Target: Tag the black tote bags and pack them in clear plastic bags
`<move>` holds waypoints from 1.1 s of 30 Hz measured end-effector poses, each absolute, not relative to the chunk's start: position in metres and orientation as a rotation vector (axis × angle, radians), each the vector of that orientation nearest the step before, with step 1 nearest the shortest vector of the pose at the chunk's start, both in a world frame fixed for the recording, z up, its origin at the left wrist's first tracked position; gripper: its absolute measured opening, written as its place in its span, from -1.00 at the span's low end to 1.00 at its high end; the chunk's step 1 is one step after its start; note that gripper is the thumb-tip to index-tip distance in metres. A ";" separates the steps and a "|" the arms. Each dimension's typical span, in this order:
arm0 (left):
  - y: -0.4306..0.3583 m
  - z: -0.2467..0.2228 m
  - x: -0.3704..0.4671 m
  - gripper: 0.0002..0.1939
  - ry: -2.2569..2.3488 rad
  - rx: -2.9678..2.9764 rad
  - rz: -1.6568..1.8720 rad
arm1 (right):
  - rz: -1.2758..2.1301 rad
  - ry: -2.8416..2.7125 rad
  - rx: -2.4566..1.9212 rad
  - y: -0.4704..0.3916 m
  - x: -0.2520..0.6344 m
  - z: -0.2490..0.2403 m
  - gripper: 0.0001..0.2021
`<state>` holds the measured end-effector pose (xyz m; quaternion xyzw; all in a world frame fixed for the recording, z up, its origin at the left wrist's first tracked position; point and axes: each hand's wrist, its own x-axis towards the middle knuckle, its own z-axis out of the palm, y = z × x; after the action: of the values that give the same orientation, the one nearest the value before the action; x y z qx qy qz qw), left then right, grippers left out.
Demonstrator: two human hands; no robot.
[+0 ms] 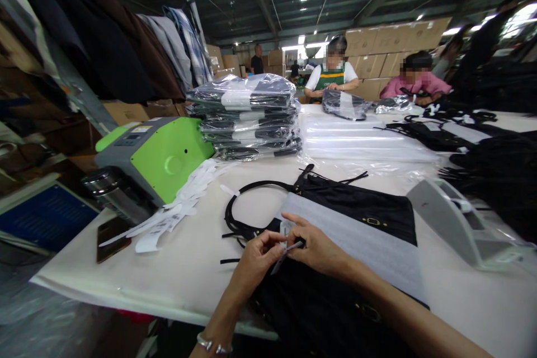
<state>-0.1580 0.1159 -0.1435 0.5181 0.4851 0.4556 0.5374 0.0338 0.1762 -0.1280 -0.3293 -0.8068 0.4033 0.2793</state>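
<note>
A black handbag with gold-coloured hardware lies in front of me, a pale foam sheet laid across its middle. Its strap loops out to the left on the table. Above the strap end, my left hand pinches a small white tag between thumb and fingers. My right hand meets it there, its fingers closed on the same tag. A narrow strip hangs below the fingertips. Part of the tag is hidden by my fingers.
Printed paper labels trail from a green and grey machine, beside a thermos and a phone. Bagged goods are stacked behind, next to clear plastic bags. A grey tape dispenser stands right. Two people work across the table.
</note>
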 end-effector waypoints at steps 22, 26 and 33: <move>0.109 -0.155 -0.137 -0.67 1.508 2.539 0.613 | 0.063 -2.478 -0.687 0.140 0.101 -0.130 -0.77; 0.099 -0.151 -0.143 -0.26 1.321 2.541 0.625 | 0.173 -2.434 -0.857 0.120 0.147 -0.130 -0.69; 0.146 -0.141 -0.200 -0.48 1.647 2.206 0.659 | 0.352 -1.559 -1.836 0.084 0.271 -0.172 -0.34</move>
<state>-0.1999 0.1455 -0.1406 0.7699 0.5749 0.2298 0.1547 0.2713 0.0840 -0.1721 -0.7075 -0.6009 0.1355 0.3464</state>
